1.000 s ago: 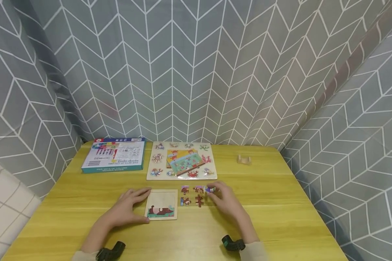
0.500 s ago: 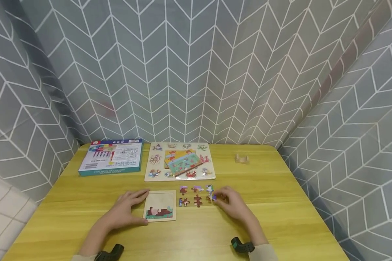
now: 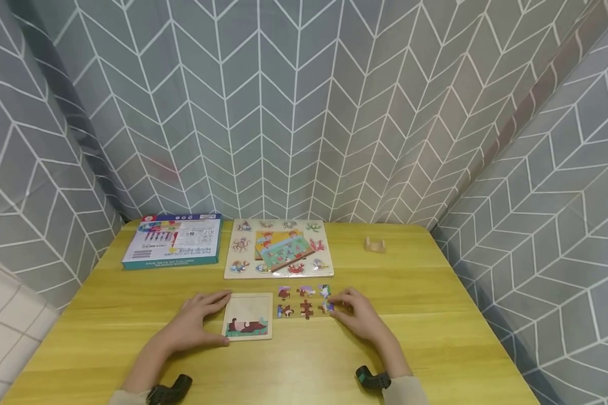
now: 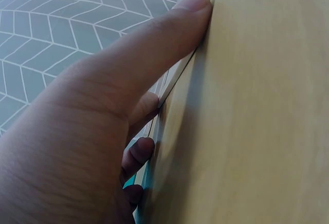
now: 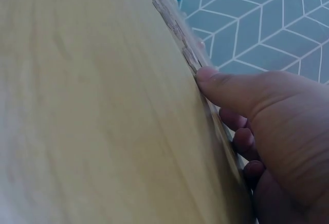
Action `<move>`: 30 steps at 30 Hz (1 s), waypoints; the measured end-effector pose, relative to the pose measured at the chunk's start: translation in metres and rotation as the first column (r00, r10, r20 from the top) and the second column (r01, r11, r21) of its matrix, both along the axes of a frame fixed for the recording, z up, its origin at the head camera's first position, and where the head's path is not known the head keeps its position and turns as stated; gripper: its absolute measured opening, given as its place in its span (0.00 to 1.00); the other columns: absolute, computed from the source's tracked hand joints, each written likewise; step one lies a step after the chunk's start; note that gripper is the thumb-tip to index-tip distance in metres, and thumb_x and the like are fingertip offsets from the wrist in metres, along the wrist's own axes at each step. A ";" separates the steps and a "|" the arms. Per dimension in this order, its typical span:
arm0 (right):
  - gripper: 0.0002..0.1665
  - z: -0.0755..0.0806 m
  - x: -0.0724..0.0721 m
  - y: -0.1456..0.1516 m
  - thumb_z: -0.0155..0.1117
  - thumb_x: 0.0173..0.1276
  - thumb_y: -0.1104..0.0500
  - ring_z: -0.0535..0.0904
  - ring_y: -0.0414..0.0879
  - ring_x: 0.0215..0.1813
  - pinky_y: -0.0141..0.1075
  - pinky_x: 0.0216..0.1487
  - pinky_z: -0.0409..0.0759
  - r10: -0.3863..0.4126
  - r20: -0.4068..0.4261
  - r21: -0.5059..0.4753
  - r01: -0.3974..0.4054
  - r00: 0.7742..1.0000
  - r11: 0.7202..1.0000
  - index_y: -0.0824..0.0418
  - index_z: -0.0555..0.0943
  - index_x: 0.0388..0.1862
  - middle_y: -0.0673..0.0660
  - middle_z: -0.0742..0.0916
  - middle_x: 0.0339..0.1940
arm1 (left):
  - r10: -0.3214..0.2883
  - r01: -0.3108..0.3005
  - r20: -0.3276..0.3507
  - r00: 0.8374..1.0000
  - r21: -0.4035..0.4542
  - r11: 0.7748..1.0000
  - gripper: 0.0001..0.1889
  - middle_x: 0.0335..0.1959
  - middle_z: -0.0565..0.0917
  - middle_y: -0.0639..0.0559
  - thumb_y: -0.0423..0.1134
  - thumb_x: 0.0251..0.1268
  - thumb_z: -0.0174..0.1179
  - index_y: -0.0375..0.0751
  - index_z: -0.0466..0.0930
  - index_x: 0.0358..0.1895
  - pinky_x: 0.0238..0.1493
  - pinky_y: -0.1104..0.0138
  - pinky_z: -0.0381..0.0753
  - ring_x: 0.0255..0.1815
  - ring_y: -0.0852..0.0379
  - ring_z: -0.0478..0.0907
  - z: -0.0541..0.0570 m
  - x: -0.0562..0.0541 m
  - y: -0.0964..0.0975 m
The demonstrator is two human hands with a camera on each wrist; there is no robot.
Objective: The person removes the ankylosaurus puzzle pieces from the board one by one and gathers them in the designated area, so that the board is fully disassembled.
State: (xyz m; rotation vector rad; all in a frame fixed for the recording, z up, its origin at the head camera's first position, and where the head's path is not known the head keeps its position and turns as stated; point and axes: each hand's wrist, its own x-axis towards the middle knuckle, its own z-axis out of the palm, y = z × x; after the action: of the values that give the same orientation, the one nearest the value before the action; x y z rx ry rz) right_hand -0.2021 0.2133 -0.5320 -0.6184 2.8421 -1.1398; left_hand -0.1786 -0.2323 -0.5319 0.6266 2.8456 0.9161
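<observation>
My left hand lies along the left side of a square wooden puzzle tray. Its thumb and index finger reach the two left corners, with the thumb stretched out in the left wrist view. A brown animal figure on green fills the tray's lower strip; bare wood shows above. Right of the tray, several loose jigsaw pieces lie in two rows, among them a brown piece. My right hand pinches the lower right puzzle piece between thumb and index finger, close to the table. The other fingers curl in.
Behind the tray lies a sea-animal puzzle board with two picture puzzles, one of them green, on top. A flat teal and white box sits at back left, a small wooden holder at back right. Patterned curtains surround the table.
My right hand has come from the upper right piece down to the lower right one, which now lines up in the lower row. My left hand stays at the tray.
</observation>
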 end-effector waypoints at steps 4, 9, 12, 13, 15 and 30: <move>0.15 -0.002 0.002 0.001 0.73 0.74 0.54 0.80 0.44 0.53 0.40 0.57 0.81 -0.003 0.003 -0.006 0.003 1.000 1.000 0.53 0.89 0.58 0.47 0.84 0.52 | 0.001 -0.001 0.010 1.000 0.004 1.000 0.58 0.83 0.67 0.49 0.70 0.46 0.79 0.48 0.69 0.81 0.70 0.29 0.59 0.72 0.35 0.65 -0.001 0.001 0.001; 0.15 -0.004 0.002 0.002 0.73 0.74 0.55 0.80 0.44 0.53 0.39 0.57 0.81 -0.008 0.010 -0.008 0.008 1.000 1.000 0.52 0.89 0.58 0.47 0.84 0.52 | 0.002 -0.002 0.008 1.000 -0.001 1.000 0.58 0.82 0.68 0.49 0.70 0.45 0.79 0.48 0.70 0.81 0.69 0.32 0.62 0.69 0.40 0.67 0.000 0.002 0.003; 0.16 -0.004 0.002 0.002 0.73 0.74 0.55 0.80 0.44 0.52 0.38 0.56 0.81 -0.010 0.012 -0.010 0.010 1.000 1.000 0.52 0.89 0.58 0.47 0.84 0.52 | 0.000 0.000 0.010 1.000 0.006 1.000 0.57 0.82 0.68 0.49 0.70 0.45 0.79 0.48 0.70 0.81 0.70 0.32 0.60 0.69 0.40 0.67 0.001 0.002 0.003; 0.16 -0.003 0.001 0.002 0.73 0.74 0.55 0.79 0.43 0.52 0.38 0.56 0.81 -0.012 0.013 -0.010 0.012 1.000 1.000 0.52 0.89 0.59 0.47 0.84 0.52 | -0.001 0.000 0.011 1.000 0.009 1.000 0.57 0.82 0.68 0.49 0.70 0.46 0.79 0.48 0.70 0.81 0.70 0.31 0.59 0.69 0.40 0.67 0.001 0.002 0.003; 0.17 -0.003 0.001 0.003 0.73 0.74 0.54 0.79 0.43 0.52 0.38 0.56 0.81 -0.017 0.013 -0.012 0.017 1.000 1.000 0.52 0.88 0.60 0.46 0.85 0.52 | -0.001 0.001 0.014 1.000 0.016 1.000 0.57 0.82 0.68 0.49 0.69 0.46 0.80 0.48 0.70 0.81 0.71 0.31 0.57 0.68 0.41 0.67 0.001 0.002 0.004; 0.25 0.008 0.003 -0.010 0.77 0.70 0.48 0.76 0.42 0.45 0.35 0.46 0.79 -0.054 -0.020 -0.015 0.053 0.998 0.998 0.57 0.87 0.61 0.48 0.84 0.47 | 0.002 -0.003 0.020 1.000 0.016 1.000 0.57 0.82 0.68 0.49 0.69 0.46 0.80 0.48 0.70 0.81 0.70 0.30 0.60 0.72 0.35 0.65 0.003 0.003 0.003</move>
State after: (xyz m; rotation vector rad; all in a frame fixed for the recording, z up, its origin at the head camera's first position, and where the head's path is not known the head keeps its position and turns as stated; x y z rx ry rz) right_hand -0.1995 0.2033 -0.5242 -0.5613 2.8870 -1.1690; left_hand -0.1758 -0.2296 -0.5284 0.6124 2.8248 0.9417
